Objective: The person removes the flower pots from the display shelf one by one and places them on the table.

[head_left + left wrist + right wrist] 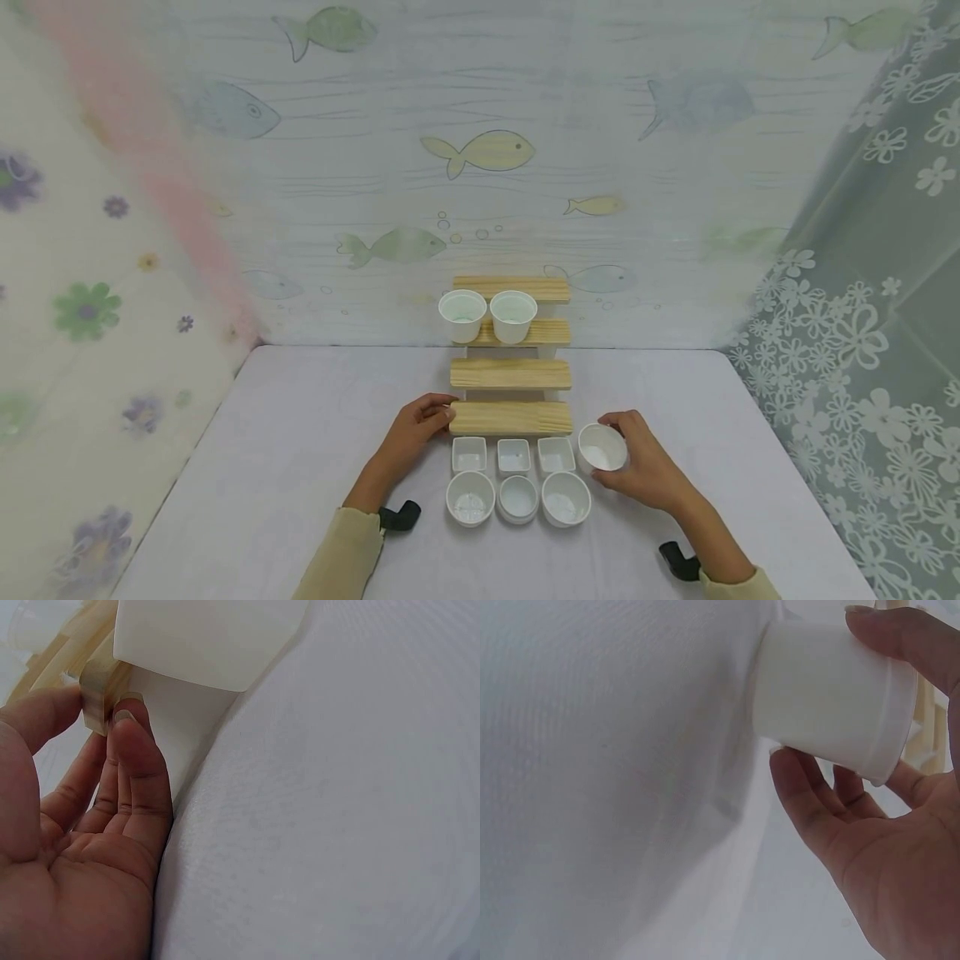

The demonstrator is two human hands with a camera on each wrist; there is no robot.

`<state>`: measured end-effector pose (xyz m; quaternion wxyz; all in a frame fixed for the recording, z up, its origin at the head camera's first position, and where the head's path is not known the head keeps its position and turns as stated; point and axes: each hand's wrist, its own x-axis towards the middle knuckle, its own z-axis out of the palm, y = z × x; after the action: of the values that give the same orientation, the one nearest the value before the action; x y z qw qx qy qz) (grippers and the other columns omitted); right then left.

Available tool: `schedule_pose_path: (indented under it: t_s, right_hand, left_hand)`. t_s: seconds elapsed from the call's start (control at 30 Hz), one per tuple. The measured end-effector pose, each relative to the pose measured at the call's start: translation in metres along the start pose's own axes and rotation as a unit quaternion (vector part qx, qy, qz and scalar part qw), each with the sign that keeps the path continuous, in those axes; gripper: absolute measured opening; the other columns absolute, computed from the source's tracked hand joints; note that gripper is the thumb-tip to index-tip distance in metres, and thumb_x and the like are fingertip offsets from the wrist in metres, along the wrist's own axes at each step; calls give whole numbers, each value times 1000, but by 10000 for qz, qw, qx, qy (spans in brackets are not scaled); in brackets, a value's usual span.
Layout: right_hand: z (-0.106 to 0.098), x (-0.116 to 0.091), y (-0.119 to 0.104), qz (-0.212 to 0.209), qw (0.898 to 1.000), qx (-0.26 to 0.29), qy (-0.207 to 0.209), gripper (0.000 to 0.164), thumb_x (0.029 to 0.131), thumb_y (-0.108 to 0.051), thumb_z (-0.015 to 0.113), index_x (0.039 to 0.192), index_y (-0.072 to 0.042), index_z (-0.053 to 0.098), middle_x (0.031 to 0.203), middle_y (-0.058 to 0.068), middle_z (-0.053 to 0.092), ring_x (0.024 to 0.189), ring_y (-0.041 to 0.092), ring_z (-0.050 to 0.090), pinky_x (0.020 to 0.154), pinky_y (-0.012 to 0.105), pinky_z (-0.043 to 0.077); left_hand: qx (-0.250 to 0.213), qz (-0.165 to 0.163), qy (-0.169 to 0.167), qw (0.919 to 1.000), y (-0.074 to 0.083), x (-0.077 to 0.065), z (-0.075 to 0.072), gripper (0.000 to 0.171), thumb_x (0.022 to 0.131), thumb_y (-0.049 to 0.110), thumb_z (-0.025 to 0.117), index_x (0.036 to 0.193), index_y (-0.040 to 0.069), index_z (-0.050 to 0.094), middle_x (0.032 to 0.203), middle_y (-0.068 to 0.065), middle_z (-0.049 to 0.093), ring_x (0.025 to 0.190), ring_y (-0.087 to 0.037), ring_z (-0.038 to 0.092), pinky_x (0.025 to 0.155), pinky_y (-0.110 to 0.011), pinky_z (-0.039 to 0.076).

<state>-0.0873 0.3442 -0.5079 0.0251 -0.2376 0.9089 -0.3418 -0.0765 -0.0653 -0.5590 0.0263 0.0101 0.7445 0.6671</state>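
Note:
A small wooden tiered stand (pixel 511 417) with several pale slats stands at mid-table. My left hand (pixel 412 429) pinches the left end of its lowest slat (pixel 97 690) between thumb and fingers. In my right hand (pixel 647 467) is a round white cup (pixel 602 448), held by its sides just right of the stand. The right wrist view shows the thumb on one side of that cup (pixel 825 694) and the fingers on the other. Two white cups (pixel 462 315) (pixel 513 317) sit side by side on an upper slat.
Before the stand is a row of three small square white dishes (pixel 513 457). Three round white bowls (pixel 470 498) stand in front of them, the middle one smaller. A white cloth (pixel 315 400) covers the table, and a fish-patterned sheet (pixel 480 158) hangs behind.

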Motion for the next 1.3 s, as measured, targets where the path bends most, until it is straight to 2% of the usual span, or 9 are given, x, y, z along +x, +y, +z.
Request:
schedule_pose_path:
  t_s: [0.5, 0.8, 1.0, 1.3]
  right_hand:
    - [-8, 4, -4, -517, 9985, -7, 152, 85, 80, -28, 96, 146, 0, 50, 136, 17, 54, 125, 33, 59, 101, 55, 54]
    - [-23, 16, -11, -706, 9969, -142, 330, 76, 87, -26, 90, 146, -2, 49, 137, 16, 53, 124, 31, 58, 103, 56, 53]
    - [-34, 27, -15, -804, 9959, -231, 335, 75, 87, -21, 89, 147, -2, 49, 138, 15, 52, 124, 29, 57, 103, 52, 54]
    - [-47, 43, -24, -1129, 9924, -308, 390, 70, 88, -17, 88, 145, -2, 50, 136, 15, 52, 122, 29, 57, 102, 53, 54]
  left_hand:
    - [3, -10, 5, 10000, 0, -1, -1, 34, 105, 29, 70, 134, 10, 68, 114, -10, 73, 99, -22, 68, 83, -30, 58]
    - [-53, -37, 35, 10000, 1, -1, 0, 36, 104, 27, 71, 135, 8, 68, 113, -10, 73, 98, -20, 69, 83, -29, 58]
    - [-55, -70, 20, 10000, 1, -1, 0, 37, 105, 29, 70, 135, 8, 67, 114, -10, 72, 99, -20, 68, 84, -29, 58]
    - [36, -55, 0, 10000, -1, 1, 1, 39, 105, 28, 70, 136, 6, 66, 114, -10, 72, 98, -20, 68, 85, -29, 58]
